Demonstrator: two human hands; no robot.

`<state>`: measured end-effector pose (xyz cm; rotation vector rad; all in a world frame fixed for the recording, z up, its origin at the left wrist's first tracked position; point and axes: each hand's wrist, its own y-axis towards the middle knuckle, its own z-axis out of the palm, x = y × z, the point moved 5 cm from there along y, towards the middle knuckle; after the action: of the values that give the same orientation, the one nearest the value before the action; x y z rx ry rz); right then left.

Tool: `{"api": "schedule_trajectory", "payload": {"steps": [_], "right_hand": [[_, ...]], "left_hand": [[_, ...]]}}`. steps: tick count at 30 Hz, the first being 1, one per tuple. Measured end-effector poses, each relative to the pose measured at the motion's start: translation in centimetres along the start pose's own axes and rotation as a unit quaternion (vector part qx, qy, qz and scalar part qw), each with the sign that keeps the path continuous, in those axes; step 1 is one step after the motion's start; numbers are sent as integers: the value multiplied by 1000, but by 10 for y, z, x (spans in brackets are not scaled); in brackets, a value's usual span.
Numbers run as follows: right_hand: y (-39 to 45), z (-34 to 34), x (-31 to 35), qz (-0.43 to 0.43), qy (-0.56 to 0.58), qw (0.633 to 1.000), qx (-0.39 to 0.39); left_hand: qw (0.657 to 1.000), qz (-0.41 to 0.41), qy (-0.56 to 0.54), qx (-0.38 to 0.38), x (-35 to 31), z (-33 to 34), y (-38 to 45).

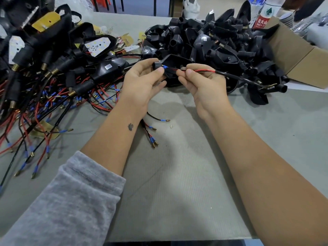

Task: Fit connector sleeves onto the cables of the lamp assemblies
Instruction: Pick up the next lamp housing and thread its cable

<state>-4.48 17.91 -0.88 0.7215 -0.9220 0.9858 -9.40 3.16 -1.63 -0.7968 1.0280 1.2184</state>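
Head view. Left hand [142, 78]: raised above the table, thumb and fingers pinching a black connector sleeve [157, 65] at its open end, where blue-tipped wire ends meet it. Right hand [202, 80]: level with the left and just beside it, thumb and forefinger pinching the red and black wires of one cable [230, 75]. The cable's black sheath runs off to the right, ending at a brass fitting [266, 86] resting by the heap of black parts.

Heap of black lamp housings [213, 41]: far centre-right of the table, behind the hands. Pile of wired lamp assemblies [53, 68]: left side, with red and black leads ending in blue-collared brass terminals spread over the grey table [177, 174]. Cardboard box [298, 55]: far right, partly behind the housings. Plastic bottle [262, 16] with red label: far right corner. Grey sleeve [67, 201]: on the left forearm, pushed up.
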Motion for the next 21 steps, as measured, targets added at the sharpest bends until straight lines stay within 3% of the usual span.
{"api": "schedule_trajectory", "payload": {"steps": [3, 9, 16, 21], "right_hand": [[1, 1, -2, 21, 33, 999, 11], [-1, 3, -3, 13, -61, 998, 21], [0, 0, 0, 13, 60, 998, -4], [-6, 6, 0, -11, -56, 998, 16]], "left_hand": [[1000, 7, -5, -6, -1, -1, 1], [1000, 8, -18, -20, -1, -3, 2], [999, 9, 43, 4, 0, 4, -2], [1000, -12, -5, -7, 5, 11, -4]]}}
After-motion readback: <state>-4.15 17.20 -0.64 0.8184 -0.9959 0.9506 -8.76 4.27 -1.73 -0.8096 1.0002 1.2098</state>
